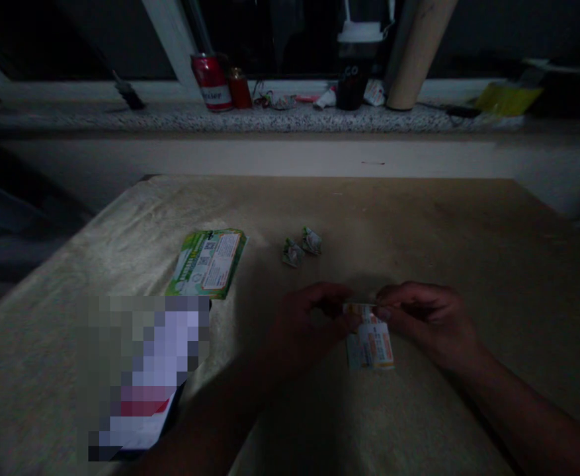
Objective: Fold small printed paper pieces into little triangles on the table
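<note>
My left hand (pixel 309 324) and my right hand (pixel 426 320) meet over the table, both pinching the top edge of a small printed paper slip (pixel 369 344) with orange and white print. The slip hangs down towards the table surface between the two hands. Two small folded paper pieces (pixel 302 248) lie just beyond my hands. A green and white printed leaflet (pixel 207 262) lies flat to the left.
A blurred-out flat object (pixel 145 377) lies at the near left of the wooden table (pixel 443 225). Behind, a stone ledge (pixel 96 118) carries a red can (pixel 213 80), a dark cup with a lid (pixel 356 63), a cardboard tube (pixel 418 53) and small clutter.
</note>
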`<action>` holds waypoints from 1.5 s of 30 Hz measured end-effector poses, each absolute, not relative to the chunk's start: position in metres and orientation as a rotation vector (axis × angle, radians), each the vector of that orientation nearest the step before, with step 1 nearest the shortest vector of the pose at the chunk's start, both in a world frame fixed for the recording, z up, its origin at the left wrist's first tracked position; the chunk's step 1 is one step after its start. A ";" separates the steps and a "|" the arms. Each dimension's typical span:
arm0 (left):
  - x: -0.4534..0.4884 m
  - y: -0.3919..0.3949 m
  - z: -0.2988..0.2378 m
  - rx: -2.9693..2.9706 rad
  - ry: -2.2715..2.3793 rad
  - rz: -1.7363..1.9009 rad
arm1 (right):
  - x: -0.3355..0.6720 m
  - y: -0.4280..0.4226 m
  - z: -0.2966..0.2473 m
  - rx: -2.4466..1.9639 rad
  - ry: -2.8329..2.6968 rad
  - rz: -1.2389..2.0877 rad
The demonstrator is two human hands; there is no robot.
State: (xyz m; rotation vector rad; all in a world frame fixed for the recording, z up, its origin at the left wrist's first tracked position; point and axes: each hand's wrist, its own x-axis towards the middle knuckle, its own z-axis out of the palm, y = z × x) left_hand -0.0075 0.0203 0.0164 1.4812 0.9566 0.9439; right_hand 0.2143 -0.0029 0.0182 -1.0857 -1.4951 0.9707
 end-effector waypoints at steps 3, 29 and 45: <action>-0.007 0.018 0.020 1.575 0.950 0.940 | 0.211 -0.005 0.017 -1.095 -1.514 0.949; -0.005 0.012 0.021 2.170 0.681 1.372 | 0.199 -0.009 0.021 -1.116 -1.682 0.869; -0.006 0.008 0.019 1.793 0.955 1.548 | 0.200 -0.006 0.012 -1.156 -1.642 0.841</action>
